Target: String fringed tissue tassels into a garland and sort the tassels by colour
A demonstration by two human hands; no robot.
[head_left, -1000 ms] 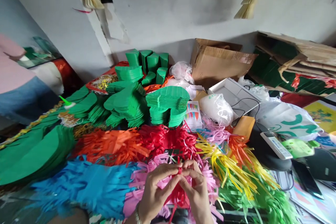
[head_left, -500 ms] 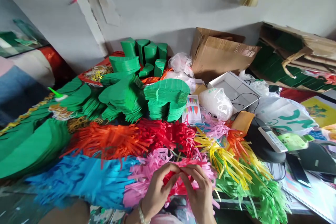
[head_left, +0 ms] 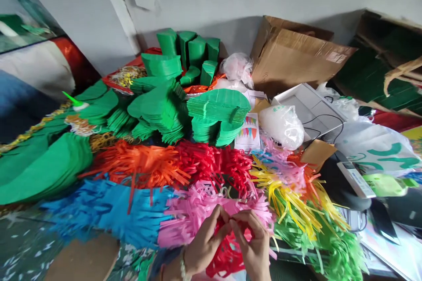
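Observation:
Both my hands meet at the bottom centre over a bundle of red paper fringe [head_left: 227,254]. My left hand [head_left: 204,243] pinches the red strips from the left, fingertips closed at the top. My right hand [head_left: 252,246] pinches the same strips from the right, thumb and fingers curled in. Their fingertips touch. Just behind them lies a pile of pink paper fringe [head_left: 201,208]. A bead bracelet sits on my left wrist.
Piles of fringe lie across the table: blue [head_left: 108,210], orange [head_left: 141,167], red [head_left: 214,164], yellow [head_left: 286,197], light green [head_left: 329,241]. Stacks of green paper cut-outs [head_left: 214,118] stand behind. A cardboard box [head_left: 296,57], plastic bags [head_left: 283,125] and a white remote [head_left: 356,178] lie right.
The view has tipped down and shifted, so the piles sit slightly higher and to the right. My hands have dropped lower in the frame and stay pinched together on the red fringe.

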